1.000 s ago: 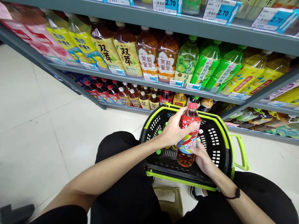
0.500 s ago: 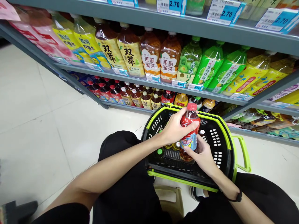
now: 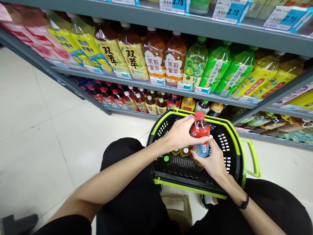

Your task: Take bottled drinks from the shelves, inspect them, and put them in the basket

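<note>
A drink bottle (image 3: 200,128) with a red cap and a red and blue label is held upright over the shopping basket (image 3: 195,189). My left hand (image 3: 181,133) closes round its upper part, thumb across the label. Lower down, my right hand (image 3: 213,160) grips the same bottle from the right. The basket is black with a lime-green rim and stands between my knees. Inside it are several bottles, seen from above, among them one with a green cap (image 3: 166,158) and one with a white cap (image 3: 186,150). My left hand and the held bottle hide part of the contents.
Ahead, a grey shelf (image 3: 156,93) carries rows of large tea and juice bottles (image 3: 154,60). Smaller bottles (image 3: 138,101) fill the lowest level behind the basket. A lime-green handle (image 3: 255,160) sticks out at the basket's right. Beneath is a beige stool (image 3: 179,209).
The bottle has been turned in my hands, so a barcode part of its label now faces me. Both hands stay on it. The view has shifted slightly.
</note>
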Action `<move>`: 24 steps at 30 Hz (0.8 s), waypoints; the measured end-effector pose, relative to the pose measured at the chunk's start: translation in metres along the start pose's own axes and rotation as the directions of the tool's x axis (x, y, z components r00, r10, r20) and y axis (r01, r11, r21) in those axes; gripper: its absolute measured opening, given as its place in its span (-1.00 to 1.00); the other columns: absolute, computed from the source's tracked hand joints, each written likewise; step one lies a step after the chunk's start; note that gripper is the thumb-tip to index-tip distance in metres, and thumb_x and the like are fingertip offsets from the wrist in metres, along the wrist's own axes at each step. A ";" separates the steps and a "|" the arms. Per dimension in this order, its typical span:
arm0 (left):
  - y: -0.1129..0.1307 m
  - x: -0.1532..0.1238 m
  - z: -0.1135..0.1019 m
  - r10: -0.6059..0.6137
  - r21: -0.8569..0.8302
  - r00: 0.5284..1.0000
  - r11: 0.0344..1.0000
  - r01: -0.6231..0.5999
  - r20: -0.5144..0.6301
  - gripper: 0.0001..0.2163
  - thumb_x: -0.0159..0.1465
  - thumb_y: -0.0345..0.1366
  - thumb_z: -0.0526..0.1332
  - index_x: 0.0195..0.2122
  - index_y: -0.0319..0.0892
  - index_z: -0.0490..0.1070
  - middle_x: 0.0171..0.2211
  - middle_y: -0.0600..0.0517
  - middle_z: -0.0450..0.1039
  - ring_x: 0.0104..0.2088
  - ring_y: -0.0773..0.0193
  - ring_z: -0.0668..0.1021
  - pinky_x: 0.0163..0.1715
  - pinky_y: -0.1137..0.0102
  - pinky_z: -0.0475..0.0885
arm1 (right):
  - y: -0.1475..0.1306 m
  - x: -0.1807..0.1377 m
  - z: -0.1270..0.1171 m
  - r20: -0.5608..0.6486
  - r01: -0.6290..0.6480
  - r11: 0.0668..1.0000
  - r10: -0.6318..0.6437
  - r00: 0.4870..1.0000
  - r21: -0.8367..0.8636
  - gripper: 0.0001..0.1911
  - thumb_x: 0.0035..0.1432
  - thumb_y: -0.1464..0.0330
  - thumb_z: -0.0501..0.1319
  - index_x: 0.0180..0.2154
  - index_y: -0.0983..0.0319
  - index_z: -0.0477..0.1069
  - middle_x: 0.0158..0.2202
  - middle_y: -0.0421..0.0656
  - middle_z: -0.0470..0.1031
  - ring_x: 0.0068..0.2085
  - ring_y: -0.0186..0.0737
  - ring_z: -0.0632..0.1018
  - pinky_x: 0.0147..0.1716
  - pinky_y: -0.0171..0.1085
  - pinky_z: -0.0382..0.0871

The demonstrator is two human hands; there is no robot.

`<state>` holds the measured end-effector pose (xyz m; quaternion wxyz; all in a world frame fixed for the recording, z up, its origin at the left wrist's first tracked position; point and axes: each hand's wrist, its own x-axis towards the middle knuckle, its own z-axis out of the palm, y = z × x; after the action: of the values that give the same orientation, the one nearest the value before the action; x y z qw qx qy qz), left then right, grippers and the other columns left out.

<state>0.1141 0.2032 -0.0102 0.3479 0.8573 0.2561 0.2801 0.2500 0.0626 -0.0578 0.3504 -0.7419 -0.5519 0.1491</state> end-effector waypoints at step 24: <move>-0.023 0.011 0.157 0.090 0.013 0.867 0.994 -0.111 0.490 -0.45 0.02 -0.05 0.50 -0.04 -0.17 0.38 -0.08 -0.08 0.47 -0.17 0.07 0.55 -0.18 0.22 0.51 | 0.048 0.053 -0.072 0.539 -0.066 0.741 0.544 0.643 -0.669 -0.71 0.23 0.40 0.39 -0.03 0.38 0.54 0.01 0.13 0.62 0.01 0.03 0.65 -0.01 -0.05 0.53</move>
<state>0.2197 0.1537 -0.1180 0.3685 0.9193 0.1209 0.0672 0.3469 0.0791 -0.0306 -0.1715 -0.7825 -0.5173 0.3011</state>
